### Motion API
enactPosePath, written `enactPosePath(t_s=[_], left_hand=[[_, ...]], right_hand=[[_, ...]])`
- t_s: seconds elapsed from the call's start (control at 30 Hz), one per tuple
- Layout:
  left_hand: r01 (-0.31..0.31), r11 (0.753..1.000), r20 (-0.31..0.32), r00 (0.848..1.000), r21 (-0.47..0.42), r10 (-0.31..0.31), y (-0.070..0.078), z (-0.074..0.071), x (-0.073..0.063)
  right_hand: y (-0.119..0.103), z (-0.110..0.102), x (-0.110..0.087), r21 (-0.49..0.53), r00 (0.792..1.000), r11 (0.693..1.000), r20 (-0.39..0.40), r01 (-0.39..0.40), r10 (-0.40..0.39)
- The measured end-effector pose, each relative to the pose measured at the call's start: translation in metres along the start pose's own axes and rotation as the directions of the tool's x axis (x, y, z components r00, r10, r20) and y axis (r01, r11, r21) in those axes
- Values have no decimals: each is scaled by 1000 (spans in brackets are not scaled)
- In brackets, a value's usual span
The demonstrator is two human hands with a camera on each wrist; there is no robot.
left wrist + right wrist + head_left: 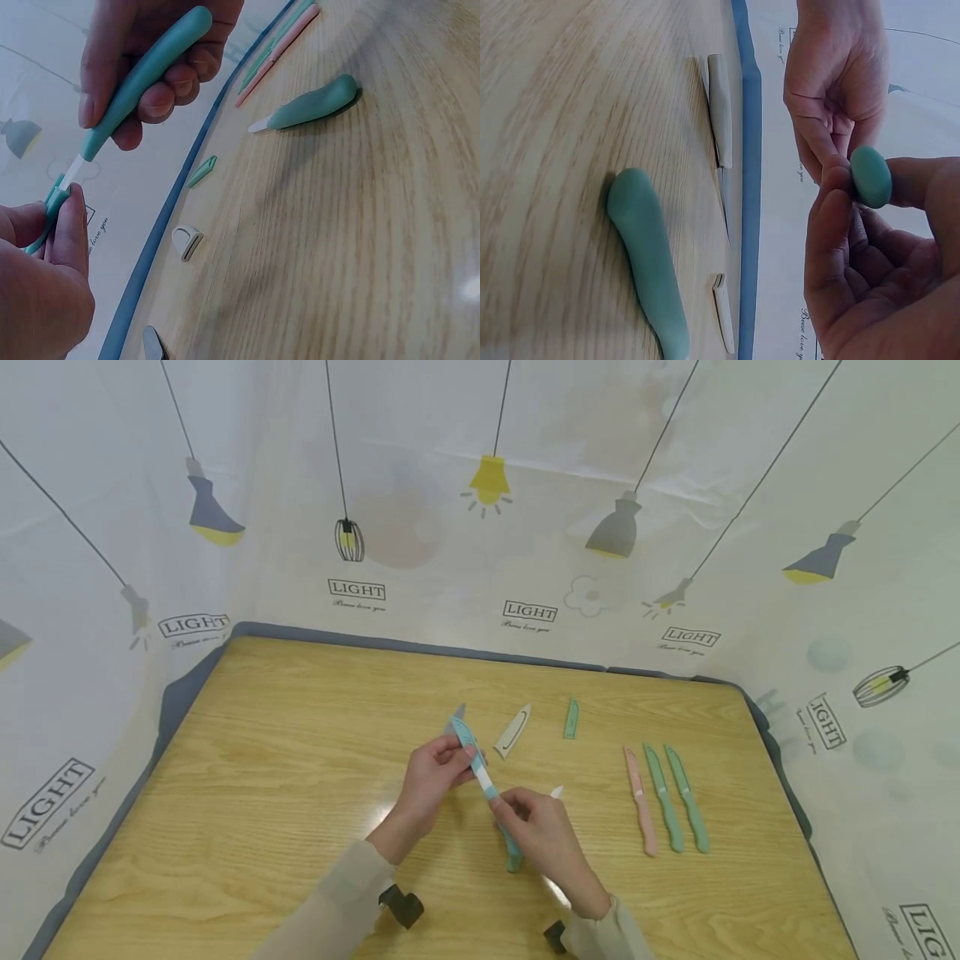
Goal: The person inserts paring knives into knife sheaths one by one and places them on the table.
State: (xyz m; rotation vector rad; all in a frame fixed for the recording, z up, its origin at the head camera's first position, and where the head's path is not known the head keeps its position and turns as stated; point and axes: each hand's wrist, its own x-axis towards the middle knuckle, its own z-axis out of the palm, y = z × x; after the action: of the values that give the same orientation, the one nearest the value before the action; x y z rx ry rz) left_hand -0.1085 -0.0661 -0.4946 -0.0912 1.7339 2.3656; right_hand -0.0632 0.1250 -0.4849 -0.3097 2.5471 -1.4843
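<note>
My left hand (438, 774) pinches a light blue blade sheath (462, 732) between thumb and fingers. With my right hand (542, 828) I grip the blue-green handle (146, 82) of a small knife. Its white blade (486, 779) points into the sheath, and a short length shows between sheath and handle. Below the hands, a green-handled knife (315, 105) with a white blade lies on the table, mostly covered by my right hand in the head view. A white-handled knife (720, 112) lies beyond my left hand, its grey blade (454, 718) bare.
A white sheath (513, 731) and a small green sheath (572, 718) lie toward the back of the wooden table (300, 735). On the right, a pink sheathed knife (639, 802) lies beside two green sheathed knives (664, 802). A printed curtain (435, 568) surrounds the table.
</note>
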Motion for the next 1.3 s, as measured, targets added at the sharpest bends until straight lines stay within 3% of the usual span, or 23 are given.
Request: enactPosePath(t_s=[0.7, 0.87, 1.03, 1.17, 1.3], left_hand=[[27, 999, 24, 999, 19, -27, -9, 8, -5], [19, 1000, 3, 1000, 16, -19, -9, 8, -5], [6, 999, -2, 1000, 42, -6, -10, 10, -5], [-4, 997, 10, 1000, 80, 3, -11, 14, -5], [-20, 994, 18, 1000, 109, 18, -9, 17, -4]], right_hand=[[-4, 2, 3, -16, 999, 1000, -34, 4, -4], [-1, 4, 5, -146, 995, 987, -72, 61, -72], [1, 6, 7, -335, 976, 933, -116, 134, -182], [0, 5, 7, -397, 970, 907, -127, 144, -210], [2, -1, 5, -413, 970, 902, -143, 122, -197]])
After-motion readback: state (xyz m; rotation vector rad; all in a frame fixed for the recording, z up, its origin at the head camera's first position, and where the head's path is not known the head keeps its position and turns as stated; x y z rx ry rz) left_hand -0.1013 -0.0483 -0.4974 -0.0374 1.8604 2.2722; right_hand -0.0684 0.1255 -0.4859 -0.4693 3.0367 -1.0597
